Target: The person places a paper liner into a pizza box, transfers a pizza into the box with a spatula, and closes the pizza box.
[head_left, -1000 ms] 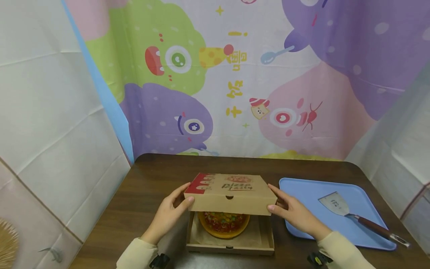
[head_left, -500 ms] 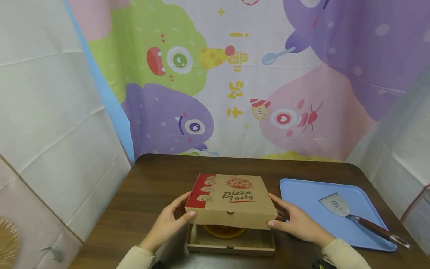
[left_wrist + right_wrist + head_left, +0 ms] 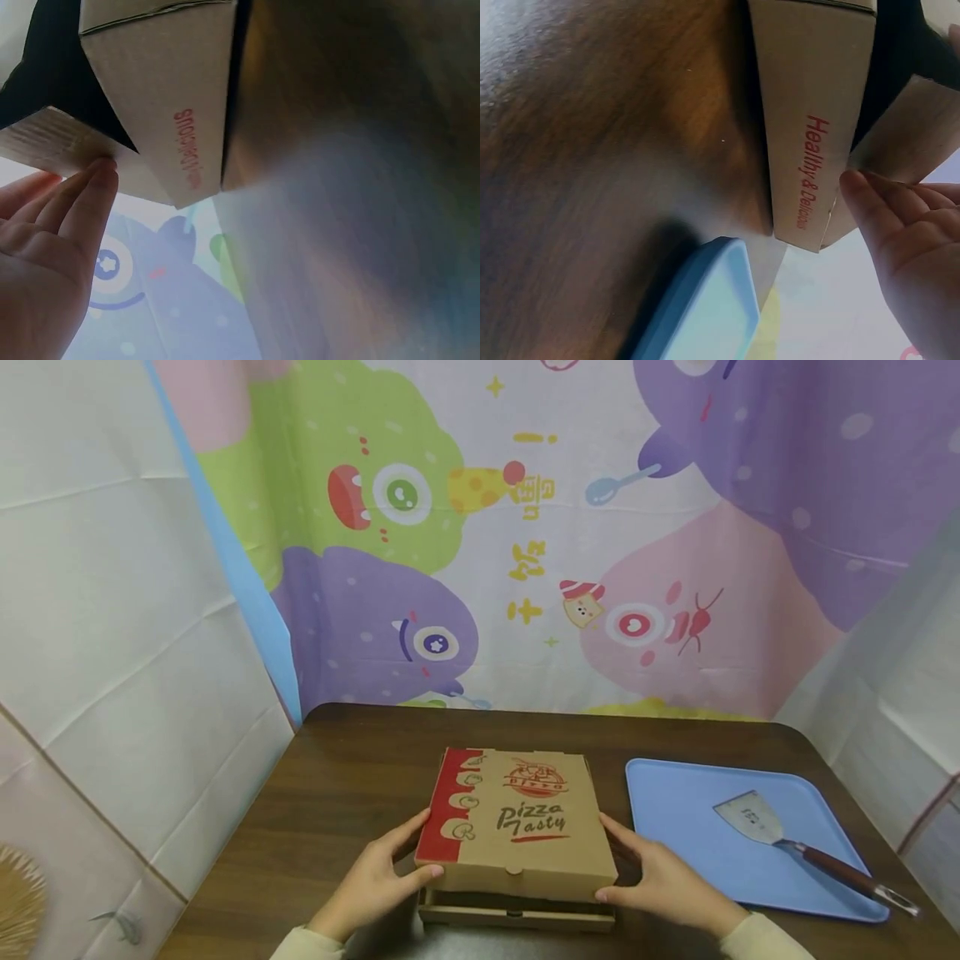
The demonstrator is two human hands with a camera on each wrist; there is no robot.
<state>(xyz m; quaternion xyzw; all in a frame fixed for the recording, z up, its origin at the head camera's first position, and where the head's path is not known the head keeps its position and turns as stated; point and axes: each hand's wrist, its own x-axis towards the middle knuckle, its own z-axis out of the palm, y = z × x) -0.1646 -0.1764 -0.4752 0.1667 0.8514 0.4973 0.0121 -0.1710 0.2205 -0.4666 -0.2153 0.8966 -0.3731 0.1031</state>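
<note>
The lid [image 3: 525, 827] of a cardboard pizza box, printed "Pizza Tasty", slants low over its base [image 3: 517, 920], a gap left at the front. My left hand [image 3: 375, 881] holds the lid's left side, thumb at the front corner. On the opposite side my right hand [image 3: 671, 885] grips it likewise, thumb at the front right corner. In the left wrist view, fingers [image 3: 86, 202] touch the lid's side flap [image 3: 56, 139] beside the base's wall [image 3: 165, 112]. The right wrist view has fingertips [image 3: 855, 187] against the other flap [image 3: 911, 131]. Whatever lies inside the box is hidden.
A blue tray [image 3: 675, 827] lies to the right of the box on the dark wooden table [image 3: 337, 768]. On it rests a metal spatula [image 3: 753, 818], its brown handle reaching past the tray's front right corner. Behind the table hangs a cartoon curtain [image 3: 525, 677].
Both hands have brought the lid's front edge down toward the base. The pizza, visible earlier in the base, is now covered. Tray and spatula have stayed put.
</note>
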